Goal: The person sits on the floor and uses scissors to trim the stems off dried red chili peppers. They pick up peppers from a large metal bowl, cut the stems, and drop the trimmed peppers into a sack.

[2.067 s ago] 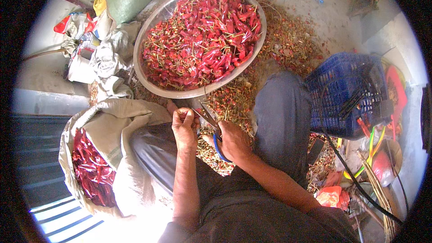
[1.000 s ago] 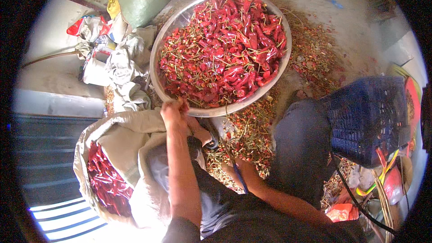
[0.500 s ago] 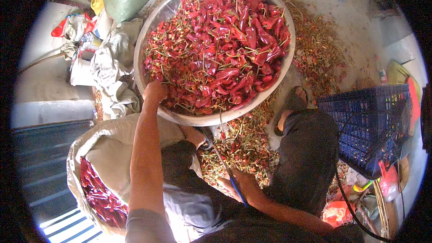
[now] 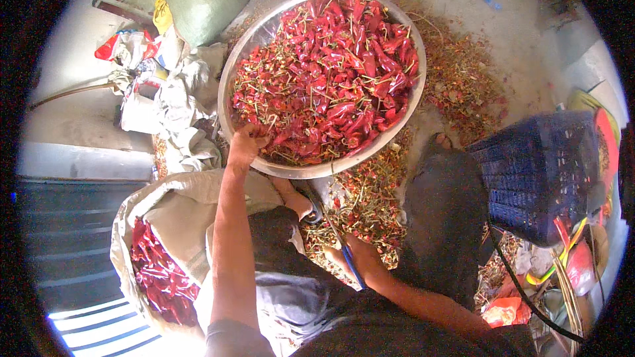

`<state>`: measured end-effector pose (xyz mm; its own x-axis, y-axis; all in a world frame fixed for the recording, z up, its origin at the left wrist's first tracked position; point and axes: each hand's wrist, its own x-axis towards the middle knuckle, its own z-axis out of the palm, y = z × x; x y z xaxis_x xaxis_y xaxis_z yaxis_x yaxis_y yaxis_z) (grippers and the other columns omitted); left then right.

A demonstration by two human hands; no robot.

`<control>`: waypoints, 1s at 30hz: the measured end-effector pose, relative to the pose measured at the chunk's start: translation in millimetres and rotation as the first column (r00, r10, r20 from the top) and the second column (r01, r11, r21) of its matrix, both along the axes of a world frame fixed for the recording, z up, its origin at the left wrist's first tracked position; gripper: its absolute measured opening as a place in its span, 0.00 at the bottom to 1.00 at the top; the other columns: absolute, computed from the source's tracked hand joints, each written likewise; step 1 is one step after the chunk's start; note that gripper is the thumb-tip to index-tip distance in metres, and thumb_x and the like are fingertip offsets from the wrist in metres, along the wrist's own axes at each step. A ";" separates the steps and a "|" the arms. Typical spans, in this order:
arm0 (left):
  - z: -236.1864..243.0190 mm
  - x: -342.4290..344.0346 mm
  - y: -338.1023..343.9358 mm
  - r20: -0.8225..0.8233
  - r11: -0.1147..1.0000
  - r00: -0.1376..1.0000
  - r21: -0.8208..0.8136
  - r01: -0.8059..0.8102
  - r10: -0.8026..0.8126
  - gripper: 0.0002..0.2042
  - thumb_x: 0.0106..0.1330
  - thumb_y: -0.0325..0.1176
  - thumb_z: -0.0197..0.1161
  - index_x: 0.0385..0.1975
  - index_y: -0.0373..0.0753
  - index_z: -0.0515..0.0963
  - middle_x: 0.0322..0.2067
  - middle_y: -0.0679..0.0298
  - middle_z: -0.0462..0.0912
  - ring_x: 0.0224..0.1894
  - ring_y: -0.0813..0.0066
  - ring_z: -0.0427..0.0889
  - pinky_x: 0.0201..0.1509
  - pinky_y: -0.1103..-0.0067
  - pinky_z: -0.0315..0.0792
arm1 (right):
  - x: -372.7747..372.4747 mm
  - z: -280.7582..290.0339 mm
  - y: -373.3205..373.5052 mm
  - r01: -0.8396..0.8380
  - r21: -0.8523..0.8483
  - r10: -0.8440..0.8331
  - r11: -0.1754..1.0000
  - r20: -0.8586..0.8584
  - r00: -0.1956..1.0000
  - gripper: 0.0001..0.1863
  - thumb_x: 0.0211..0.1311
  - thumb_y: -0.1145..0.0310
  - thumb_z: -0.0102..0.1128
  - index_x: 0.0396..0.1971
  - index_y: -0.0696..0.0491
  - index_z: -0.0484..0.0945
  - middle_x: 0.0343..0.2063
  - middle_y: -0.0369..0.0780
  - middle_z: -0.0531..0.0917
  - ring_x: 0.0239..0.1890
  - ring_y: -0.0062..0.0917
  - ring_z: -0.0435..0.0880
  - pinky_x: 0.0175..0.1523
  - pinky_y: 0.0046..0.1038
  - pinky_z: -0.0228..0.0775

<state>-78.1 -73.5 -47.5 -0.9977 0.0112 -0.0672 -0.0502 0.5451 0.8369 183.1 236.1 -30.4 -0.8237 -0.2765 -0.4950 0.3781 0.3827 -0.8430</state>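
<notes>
Metal basin, round, heaped with red peppers. Left hand, over basin's near-left rim, fingers curled; whether they hold anything, cannot tell. Right hand, nearer the wearer than basin, gripping blue-handled scissors. Blue crate, right of basin

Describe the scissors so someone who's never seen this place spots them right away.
Start at the big round metal basin heaped with red peppers. Below its near rim, over the scattered stem scraps, the person's right hand holds the scissors. Their blue handle sets them apart from the yellowish and red scraps.
</notes>
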 end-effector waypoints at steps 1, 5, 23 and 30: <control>1.4 8.4 3.7 -0.015 0.999 1.000 0.050 -0.023 0.023 0.17 0.54 0.27 0.69 0.43 0.31 0.78 0.26 0.64 0.82 0.29 0.77 0.78 0.37 0.77 0.73 | -1.9 5.6 -1.1 0.012 0.003 -0.012 1.000 -0.036 0.999 0.25 0.57 0.46 0.64 0.31 0.56 0.70 0.17 0.46 0.76 0.20 0.37 0.77 0.29 0.40 0.65; 14.2 41.7 24.8 0.027 0.983 0.998 0.177 -0.054 0.050 0.16 0.57 0.28 0.67 0.45 0.32 0.76 0.29 0.68 0.80 0.28 0.79 0.74 0.35 0.80 0.71 | -8.8 22.9 2.2 -0.034 0.041 0.036 0.999 -0.044 0.998 0.32 0.57 0.38 0.57 0.41 0.56 0.73 0.26 0.53 0.81 0.31 0.51 0.81 0.36 0.49 0.69; 52.2 171.1 139.2 0.045 0.982 0.999 -0.186 0.031 -0.023 0.09 0.58 0.27 0.66 0.37 0.37 0.78 0.23 0.62 0.77 0.25 0.74 0.74 0.33 0.77 0.71 | -12.0 22.7 15.8 0.157 0.094 -0.092 0.983 -0.490 0.867 0.26 0.50 0.50 0.71 0.25 0.57 0.70 0.15 0.46 0.74 0.20 0.42 0.76 0.26 0.40 0.65; 47.4 181.9 144.1 -0.029 0.897 0.974 -0.395 0.197 -0.226 0.07 0.56 0.28 0.63 0.32 0.35 0.75 0.27 0.51 0.78 0.31 0.52 0.79 0.37 0.67 0.73 | -11.7 4.1 14.6 0.219 0.166 -0.052 0.962 -0.674 0.737 0.25 0.50 0.51 0.71 0.25 0.57 0.70 0.17 0.48 0.76 0.21 0.46 0.77 0.27 0.41 0.67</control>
<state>103.8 70.6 -0.1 -0.9769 0.2103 -0.0376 0.1546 0.8174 0.5550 171.4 250.7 -26.3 -0.9842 -0.0898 0.1524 -0.1762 0.5758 -0.7984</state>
